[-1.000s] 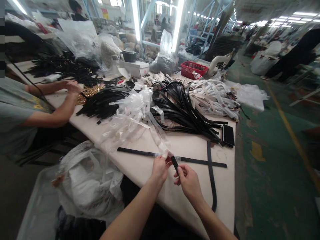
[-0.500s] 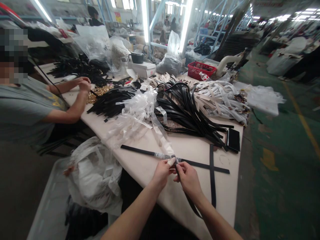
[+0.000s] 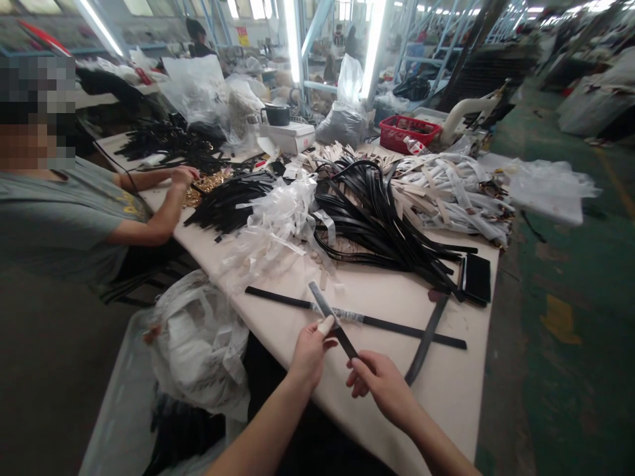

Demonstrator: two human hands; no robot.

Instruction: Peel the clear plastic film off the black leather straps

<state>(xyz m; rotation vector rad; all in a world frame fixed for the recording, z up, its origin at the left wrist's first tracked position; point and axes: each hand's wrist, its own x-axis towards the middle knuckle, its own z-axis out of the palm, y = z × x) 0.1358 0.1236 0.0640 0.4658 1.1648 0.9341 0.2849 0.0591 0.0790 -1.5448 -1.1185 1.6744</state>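
A dark strap (image 3: 346,343) with a clear film wrap at its far end is held between my two hands above the table's front part. My left hand (image 3: 311,350) pinches it near the wrapped section. Lower down the same strap, my right hand (image 3: 373,378) grips it between thumb and fingers. Behind them a long black strap (image 3: 414,333) lies across the table, its middle covered by clear film (image 3: 347,315). Another dark strap stretch (image 3: 427,336) crosses over its right part; whether it joins the held one is hidden.
Heaped black straps (image 3: 381,225), crumpled clear film (image 3: 282,211) and pale straps (image 3: 456,192) cover the table's back. A black flat case (image 3: 476,277) sits at the right edge. A co-worker's hands (image 3: 184,177) are at left. A plastic bag (image 3: 198,344) stands beside the table.
My right hand has moved down and right along the strap, away from my left hand. The strap's wrapped end now points up and left. The crossing dark strap has shifted and tilted.
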